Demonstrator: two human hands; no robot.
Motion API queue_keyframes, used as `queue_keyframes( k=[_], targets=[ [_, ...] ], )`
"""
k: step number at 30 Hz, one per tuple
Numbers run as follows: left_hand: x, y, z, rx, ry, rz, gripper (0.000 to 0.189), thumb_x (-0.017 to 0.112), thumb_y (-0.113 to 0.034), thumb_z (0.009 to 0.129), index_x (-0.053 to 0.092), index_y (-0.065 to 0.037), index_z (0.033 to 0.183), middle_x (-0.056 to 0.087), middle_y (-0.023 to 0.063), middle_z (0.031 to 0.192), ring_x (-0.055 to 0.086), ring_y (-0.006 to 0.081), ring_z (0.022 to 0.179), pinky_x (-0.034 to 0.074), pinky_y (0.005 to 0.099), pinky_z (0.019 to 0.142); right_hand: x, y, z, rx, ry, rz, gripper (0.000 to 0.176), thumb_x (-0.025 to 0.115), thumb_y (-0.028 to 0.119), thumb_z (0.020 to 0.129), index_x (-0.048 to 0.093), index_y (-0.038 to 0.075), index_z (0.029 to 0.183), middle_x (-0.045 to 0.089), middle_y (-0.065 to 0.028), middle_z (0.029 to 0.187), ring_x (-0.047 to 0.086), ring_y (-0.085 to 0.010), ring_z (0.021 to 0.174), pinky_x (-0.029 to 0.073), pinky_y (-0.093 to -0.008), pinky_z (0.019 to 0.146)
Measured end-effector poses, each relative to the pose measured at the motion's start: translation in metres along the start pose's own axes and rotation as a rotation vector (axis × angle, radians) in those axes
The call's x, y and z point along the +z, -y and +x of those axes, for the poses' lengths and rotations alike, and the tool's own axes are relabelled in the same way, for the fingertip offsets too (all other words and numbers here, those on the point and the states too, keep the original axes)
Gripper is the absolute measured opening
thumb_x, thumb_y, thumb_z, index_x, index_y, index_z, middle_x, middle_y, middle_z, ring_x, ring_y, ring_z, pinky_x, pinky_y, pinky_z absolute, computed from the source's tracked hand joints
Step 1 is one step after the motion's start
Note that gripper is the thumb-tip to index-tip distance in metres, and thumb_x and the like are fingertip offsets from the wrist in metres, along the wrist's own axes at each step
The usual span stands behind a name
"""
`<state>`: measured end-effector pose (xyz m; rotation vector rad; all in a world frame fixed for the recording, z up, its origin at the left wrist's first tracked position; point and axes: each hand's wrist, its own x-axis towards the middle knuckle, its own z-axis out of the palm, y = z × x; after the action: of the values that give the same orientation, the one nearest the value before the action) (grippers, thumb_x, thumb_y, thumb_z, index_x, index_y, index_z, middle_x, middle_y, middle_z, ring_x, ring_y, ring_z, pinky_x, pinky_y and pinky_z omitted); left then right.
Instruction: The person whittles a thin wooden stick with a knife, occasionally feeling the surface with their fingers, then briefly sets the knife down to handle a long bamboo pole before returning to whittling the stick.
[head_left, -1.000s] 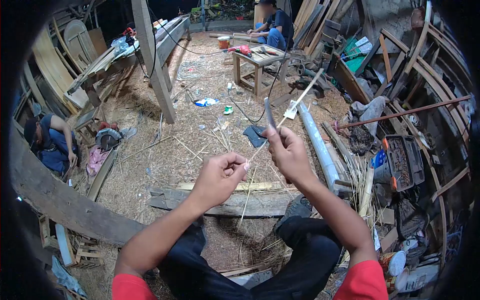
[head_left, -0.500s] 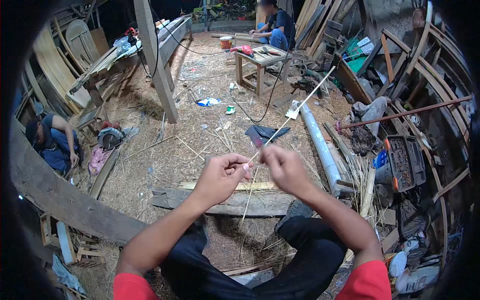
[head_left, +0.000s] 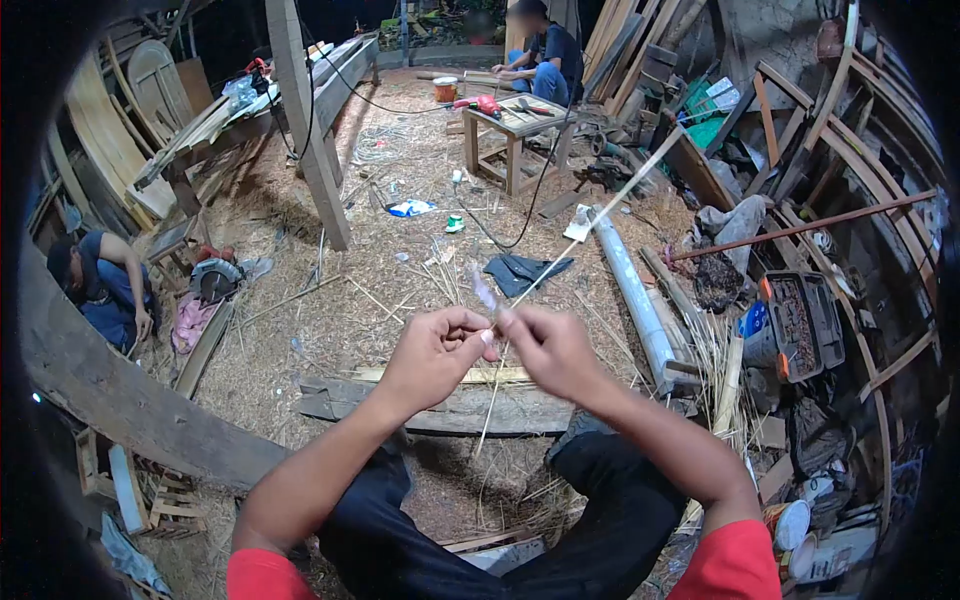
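Note:
A long, thin bamboo strip (head_left: 628, 194) slants between my hands, its far end up to the right and its lower end between my knees. My left hand (head_left: 432, 362) is closed, pinching the strip between thumb and fingers. Close beside it, my right hand (head_left: 552, 350) is closed around what looks like a small knife (head_left: 484, 288). Its blade points up and is smeared by motion; the handle is hidden in my fingers. Under my hands, a flat pale bamboo piece (head_left: 510, 375) lies along a weathered wooden beam (head_left: 455, 412).
A grey pipe (head_left: 640, 305) and a bundle of thin strips (head_left: 722, 372) lie right. Ahead stands a small wooden table (head_left: 515, 120) with tools. One person (head_left: 550, 62) crouches at the back, another (head_left: 108, 285) at left near a circular saw (head_left: 213, 278). A post (head_left: 305, 125) rises left of centre.
My right hand has moved slightly down and left, nearer my left hand. The blurred blade now points up and left. The strip's far end has shifted slightly right.

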<state>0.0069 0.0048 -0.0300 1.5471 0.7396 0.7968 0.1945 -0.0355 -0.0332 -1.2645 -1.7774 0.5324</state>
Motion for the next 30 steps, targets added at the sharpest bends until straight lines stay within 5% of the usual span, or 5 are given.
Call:
queue_keyframes(
  k=[9,14,20,25,30],
  targets=[
    [-0.002,-0.010,-0.016,-0.215,0.278,0.062,0.015,0.061,-0.012,0.094,0.064,0.002,0.098,0.067,0.0048,0.074,0.055,0.0054,0.051,0.043,0.0204,0.045,-0.071,-0.047,0.023,0.403,-0.429,0.794,0.028,0.062,0.032,0.096,0.058,0.006,0.085,0.040,0.0075,0.054,0.032,-0.0024,0.041,0.022,-0.0214,0.039],
    [0.002,-0.006,-0.012,-0.211,0.310,-0.106,0.020,0.057,-0.010,0.096,0.062,0.004,0.110,0.066,0.0072,0.078,0.057,0.0095,0.051,0.047,0.0232,0.047,-0.041,-0.029,0.011,0.474,-0.297,0.553,0.027,0.065,0.031,0.094,0.059,0.006,0.084,0.043,0.0068,0.055,0.034,-0.0028,0.041,0.025,-0.0216,0.038],
    [0.008,-0.009,-0.004,-0.109,0.137,-0.304,0.028,0.054,-0.012,0.097,0.058,0.004,0.119,0.061,0.0059,0.080,0.053,0.0074,0.049,0.043,0.0210,0.040,-0.013,-0.002,0.004,0.116,-0.210,0.187,0.032,0.053,0.029,0.100,0.062,0.000,0.090,0.053,-0.0009,0.062,0.047,-0.0093,0.056,0.038,-0.0278,0.052],
    [0.000,-0.018,-0.003,-0.189,-0.006,-0.489,0.039,0.051,-0.006,0.093,0.049,0.002,0.131,0.057,0.0043,0.077,0.043,0.0049,0.043,0.031,0.0168,0.033,-0.007,0.008,-0.009,-0.298,-0.136,-0.252,0.046,0.052,0.011,0.096,0.044,-0.004,0.139,0.059,-0.0179,0.081,0.058,-0.0321,0.071,0.047,-0.0406,0.065],
    [0.004,-0.026,-0.014,-0.252,0.009,-0.630,0.040,0.049,-0.009,0.095,0.048,0.003,0.133,0.054,0.0029,0.073,0.044,0.0048,0.047,0.030,0.0168,0.033,0.006,0.017,-0.013,-0.410,-0.046,-0.401,0.060,0.057,0.003,0.086,0.040,0.001,0.143,0.055,-0.0142,0.080,0.053,-0.0301,0.073,0.045,-0.0394,0.069]
  ],
)
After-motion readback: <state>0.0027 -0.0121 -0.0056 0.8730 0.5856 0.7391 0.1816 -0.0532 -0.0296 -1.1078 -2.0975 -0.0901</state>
